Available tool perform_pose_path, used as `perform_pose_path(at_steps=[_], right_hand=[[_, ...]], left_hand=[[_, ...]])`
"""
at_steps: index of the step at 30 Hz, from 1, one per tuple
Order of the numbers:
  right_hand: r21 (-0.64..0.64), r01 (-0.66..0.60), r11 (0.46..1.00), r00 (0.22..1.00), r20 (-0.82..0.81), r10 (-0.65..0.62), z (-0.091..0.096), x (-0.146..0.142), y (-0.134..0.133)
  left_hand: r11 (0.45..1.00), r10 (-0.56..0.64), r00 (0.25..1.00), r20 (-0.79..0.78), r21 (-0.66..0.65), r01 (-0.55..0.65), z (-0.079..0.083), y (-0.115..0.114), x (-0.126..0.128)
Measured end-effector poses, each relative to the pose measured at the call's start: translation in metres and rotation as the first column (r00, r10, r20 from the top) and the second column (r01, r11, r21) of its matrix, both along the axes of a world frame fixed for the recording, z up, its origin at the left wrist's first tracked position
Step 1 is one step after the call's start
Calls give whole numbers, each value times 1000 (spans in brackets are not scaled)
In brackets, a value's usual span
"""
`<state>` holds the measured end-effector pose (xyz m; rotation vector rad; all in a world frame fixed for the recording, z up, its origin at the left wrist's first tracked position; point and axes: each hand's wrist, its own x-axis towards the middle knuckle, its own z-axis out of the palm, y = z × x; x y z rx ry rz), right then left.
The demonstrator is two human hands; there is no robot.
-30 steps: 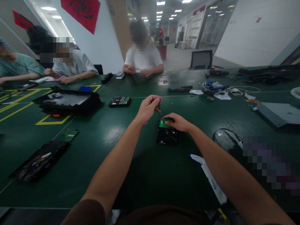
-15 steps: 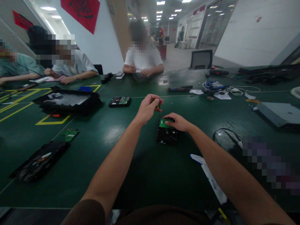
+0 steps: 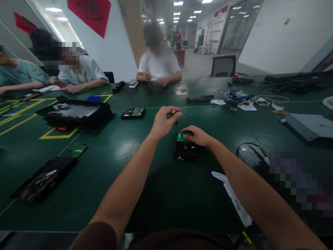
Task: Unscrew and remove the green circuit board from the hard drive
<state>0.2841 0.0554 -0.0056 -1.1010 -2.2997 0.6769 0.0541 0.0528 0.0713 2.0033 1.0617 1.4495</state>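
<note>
Your worktop (image 3: 156,194) is smooth green matting, dully shiny; the drive (image 3: 185,152) before you looks dark metal, its circuit board (image 3: 181,137) glossy green.

Centre of table (image 3: 161,194): hard drive (image 3: 185,150), circuit board (image 3: 182,136) on top, screwdriver (image 3: 173,113) upright over its far left corner. Second drive (image 3: 133,112) behind and left, tray (image 3: 74,111) left of that. Cable loop (image 3: 249,149) lies right.
</note>
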Motion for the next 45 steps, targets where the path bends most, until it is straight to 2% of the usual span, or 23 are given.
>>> perform_pose_path(at_steps=[4,7,9,11,15,17,20,25,33,36,40,42,45], right_hand=[[-2,-9,1000,1000,-12,9,1,0,-1],[-15,-3,1000,1000,-17,3,2,-1,-2],[-20,1,1000,1000,-17,-2,2,-1,-2],[-19,7,1000,1000,-6,-8,1,-1,-1],[-11,21,1000,1000,15,-20,-3,0,2],[-11,24,1000,1000,19,-24,-4,1,3],[-13,20,1000,1000,19,-20,-4,1,2],[-22,15,1000,1000,5,-15,-1,0,0],[-2,14,1000,1000,14,-14,-2,0,1],[1,10,1000,1000,0,-10,-3,0,1],[-6,-11,1000,1000,-20,11,-2,0,1],[-19,5,1000,1000,-8,-6,-2,0,0],[-28,23,999,1000,16,-23,-2,0,0]], left_hand=[[983,-144,978,151,-96,159,-1,1,1],[930,-267,908,323,-162,331,-2,1,3],[898,-301,869,392,-191,397,-1,0,3],[905,-278,880,384,-201,374,1,-1,3],[958,-178,943,282,-170,232,4,-3,1],[967,-160,953,255,-155,204,4,-3,1],[959,-183,948,261,-165,231,5,-3,1],[927,-220,908,357,-213,309,5,-3,4],[986,-115,983,145,-100,130,5,-3,2],[978,-148,975,164,-123,169,4,-2,1],[951,-193,940,280,-183,249,3,-1,4],[950,-171,936,307,-202,239,4,-2,6],[967,-120,964,239,-192,168,4,-2,5]])
